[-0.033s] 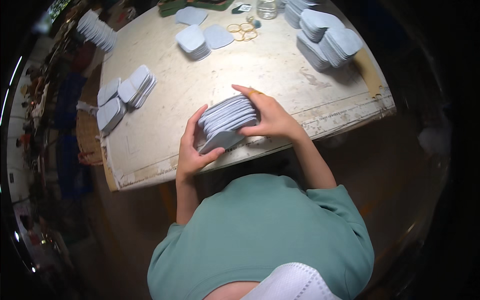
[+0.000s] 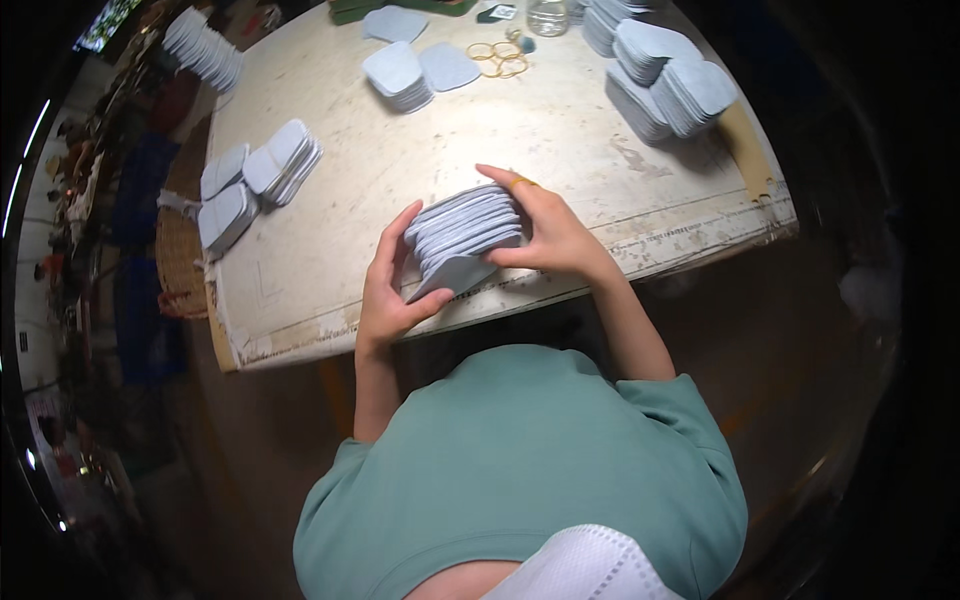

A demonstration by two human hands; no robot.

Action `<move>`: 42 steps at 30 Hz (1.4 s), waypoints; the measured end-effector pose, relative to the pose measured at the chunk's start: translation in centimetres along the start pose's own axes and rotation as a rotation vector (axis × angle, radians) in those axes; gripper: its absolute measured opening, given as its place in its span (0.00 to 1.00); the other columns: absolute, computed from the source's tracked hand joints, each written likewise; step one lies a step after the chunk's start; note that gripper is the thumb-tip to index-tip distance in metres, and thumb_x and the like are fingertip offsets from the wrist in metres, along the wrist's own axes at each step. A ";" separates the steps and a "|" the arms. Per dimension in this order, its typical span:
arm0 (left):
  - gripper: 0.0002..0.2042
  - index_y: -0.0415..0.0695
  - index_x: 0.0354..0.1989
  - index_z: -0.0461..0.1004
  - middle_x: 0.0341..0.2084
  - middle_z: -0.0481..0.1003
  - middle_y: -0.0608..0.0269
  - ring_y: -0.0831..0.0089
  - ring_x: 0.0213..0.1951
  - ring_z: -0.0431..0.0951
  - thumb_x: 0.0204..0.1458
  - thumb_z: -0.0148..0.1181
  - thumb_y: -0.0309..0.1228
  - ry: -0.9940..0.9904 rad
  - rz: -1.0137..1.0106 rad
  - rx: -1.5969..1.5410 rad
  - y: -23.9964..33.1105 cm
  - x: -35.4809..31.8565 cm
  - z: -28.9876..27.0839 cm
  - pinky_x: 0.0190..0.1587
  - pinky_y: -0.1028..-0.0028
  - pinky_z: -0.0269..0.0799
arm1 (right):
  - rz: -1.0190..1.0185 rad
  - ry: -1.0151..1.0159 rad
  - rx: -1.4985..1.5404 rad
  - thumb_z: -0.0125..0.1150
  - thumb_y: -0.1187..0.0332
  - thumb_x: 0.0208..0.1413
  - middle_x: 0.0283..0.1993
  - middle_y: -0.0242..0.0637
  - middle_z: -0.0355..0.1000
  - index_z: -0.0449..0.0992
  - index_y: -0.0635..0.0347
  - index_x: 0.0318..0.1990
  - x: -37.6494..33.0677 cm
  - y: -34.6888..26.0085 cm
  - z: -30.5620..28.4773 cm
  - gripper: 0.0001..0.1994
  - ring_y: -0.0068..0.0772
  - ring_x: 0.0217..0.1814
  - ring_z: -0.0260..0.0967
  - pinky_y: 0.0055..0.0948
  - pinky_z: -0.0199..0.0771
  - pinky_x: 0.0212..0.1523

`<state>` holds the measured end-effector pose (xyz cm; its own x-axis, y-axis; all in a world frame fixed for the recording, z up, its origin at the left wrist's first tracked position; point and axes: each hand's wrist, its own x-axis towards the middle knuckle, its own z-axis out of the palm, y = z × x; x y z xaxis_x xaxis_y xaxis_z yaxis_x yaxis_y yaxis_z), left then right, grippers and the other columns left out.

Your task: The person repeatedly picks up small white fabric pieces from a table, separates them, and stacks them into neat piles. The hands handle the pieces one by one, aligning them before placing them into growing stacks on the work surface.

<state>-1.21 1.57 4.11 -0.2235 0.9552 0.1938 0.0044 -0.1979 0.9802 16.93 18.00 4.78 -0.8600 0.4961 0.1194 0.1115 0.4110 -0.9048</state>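
A thick stack of pale blue-grey, rounded-square pads (image 2: 462,228) stands on edge at the table's near side, between my two hands. My left hand (image 2: 388,290) grips its left end, thumb along the near lower edge and fingers behind. My right hand (image 2: 545,228) holds the right end, thumb on the near face and index finger stretched past the far top corner. A thin yellow band (image 2: 522,182) circles a finger of that hand. The nearest pad leans out from the rest at the bottom.
Several yellow rings, like rubber bands (image 2: 497,60), lie at the back beside a small pad stack (image 2: 398,78) and a glass jar (image 2: 547,18). More pad stacks stand at left (image 2: 284,160) and far right (image 2: 690,95). A wicker basket (image 2: 180,255) sits by the table's left edge.
The whole view has shifted slightly, so the table's things sit a little further right and higher. My hands keep the same hold on the pad stack.
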 end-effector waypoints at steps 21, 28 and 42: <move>0.44 0.38 0.66 0.56 0.53 0.70 0.49 0.63 0.56 0.71 0.38 0.74 0.32 0.073 0.029 0.139 -1.1 0.0 -0.6 0.60 0.66 0.63 | -0.236 0.500 -0.379 0.72 0.75 0.39 0.62 0.40 0.65 0.76 0.56 0.31 -3.3 -2.3 4.9 0.11 0.62 0.76 0.38 0.52 0.51 0.69; 0.46 0.39 0.66 0.55 0.55 0.68 0.49 0.62 0.57 0.70 0.36 0.74 0.32 0.079 0.067 0.185 -0.7 0.0 -0.2 0.61 0.65 0.63 | -0.273 0.414 -0.412 0.69 0.79 0.39 0.57 0.38 0.71 0.76 0.55 0.27 -2.8 -2.5 1.6 0.09 0.56 0.74 0.49 0.47 0.54 0.68; 0.51 0.40 0.69 0.47 0.49 0.64 0.53 0.64 0.51 0.68 0.35 0.75 0.31 0.207 0.199 0.549 -1.0 0.1 1.9 0.55 0.67 0.65 | 0.084 0.083 0.734 0.22 0.42 0.68 0.75 0.48 0.42 0.45 0.67 0.71 -0.5 -0.8 4.0 0.37 0.42 0.78 0.35 0.35 0.31 0.75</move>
<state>0.63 2.30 3.19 -0.3512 0.8380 0.4176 0.5539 -0.1736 0.8143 15.23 14.34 3.84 -0.8194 0.5717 0.0416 -0.2110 -0.2334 -0.9492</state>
